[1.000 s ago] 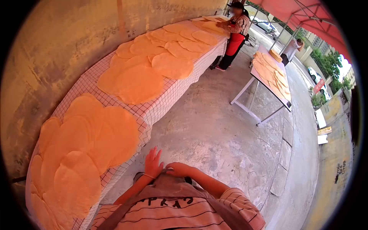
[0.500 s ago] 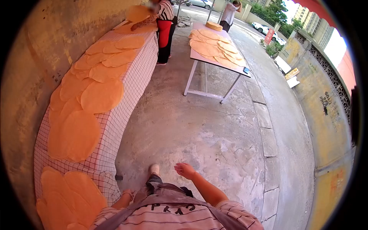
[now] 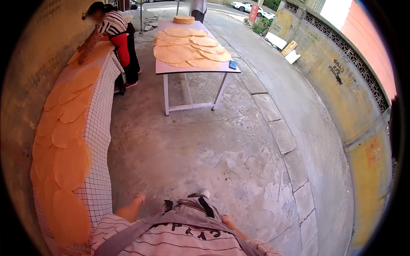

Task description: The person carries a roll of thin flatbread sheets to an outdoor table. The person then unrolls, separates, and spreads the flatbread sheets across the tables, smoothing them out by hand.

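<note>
My left hand (image 3: 142, 196) hangs low beside my body, with a band at its wrist. It is seen end-on and its fingers are hidden. To its left, large round thin flatbreads (image 3: 71, 164) overlap along the long table. Close to my apron, my right arm (image 3: 232, 225) is bent down, and the right hand is mostly hidden, its fingers not showing. Neither hand visibly touches a flatbread. Ahead, more flatbreads (image 3: 175, 54) lie spread on a white table (image 3: 162, 68).
A checked cloth (image 3: 100, 141) covers the long table along the left wall. At its far end a person (image 3: 113, 25) bends over it. A phone (image 3: 232, 64) and a round stack of flatbreads (image 3: 184, 19) sit on the white table. A wall (image 3: 324, 64) runs along the right.
My view has turned left-to-right and moved forward, so both tables sit further left. My right hand has dropped back towards my body; my left arm has swung forward. The far person has bent down.
</note>
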A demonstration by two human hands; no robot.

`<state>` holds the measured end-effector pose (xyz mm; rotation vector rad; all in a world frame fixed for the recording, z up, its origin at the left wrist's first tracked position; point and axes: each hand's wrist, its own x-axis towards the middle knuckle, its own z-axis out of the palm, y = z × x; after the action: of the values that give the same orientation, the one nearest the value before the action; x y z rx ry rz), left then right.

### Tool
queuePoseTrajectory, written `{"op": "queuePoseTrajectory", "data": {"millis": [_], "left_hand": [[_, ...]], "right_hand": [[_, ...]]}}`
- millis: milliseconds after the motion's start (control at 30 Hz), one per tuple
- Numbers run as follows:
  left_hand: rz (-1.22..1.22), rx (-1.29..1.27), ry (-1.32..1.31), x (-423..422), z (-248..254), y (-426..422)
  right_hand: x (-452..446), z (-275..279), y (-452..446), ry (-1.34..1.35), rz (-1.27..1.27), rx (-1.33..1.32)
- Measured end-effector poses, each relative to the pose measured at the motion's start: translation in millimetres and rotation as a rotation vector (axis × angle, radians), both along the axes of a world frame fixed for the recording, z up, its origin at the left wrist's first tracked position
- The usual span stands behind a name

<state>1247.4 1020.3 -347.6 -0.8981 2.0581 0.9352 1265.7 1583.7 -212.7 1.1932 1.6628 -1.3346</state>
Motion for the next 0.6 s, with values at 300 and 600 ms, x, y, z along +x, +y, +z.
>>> {"op": "queuePoseTrajectory", "data": {"millis": [300, 600], "left_hand": [[0.389, 0.313, 0.26, -229, 137, 182], [0.252, 0.145, -0.154, -236, 104, 168]], "right_hand": [[-222, -4, 131, 0.17, 0.197, 0.201], [-419, 14, 148, 0.203, 0.021, 0.094]]}}
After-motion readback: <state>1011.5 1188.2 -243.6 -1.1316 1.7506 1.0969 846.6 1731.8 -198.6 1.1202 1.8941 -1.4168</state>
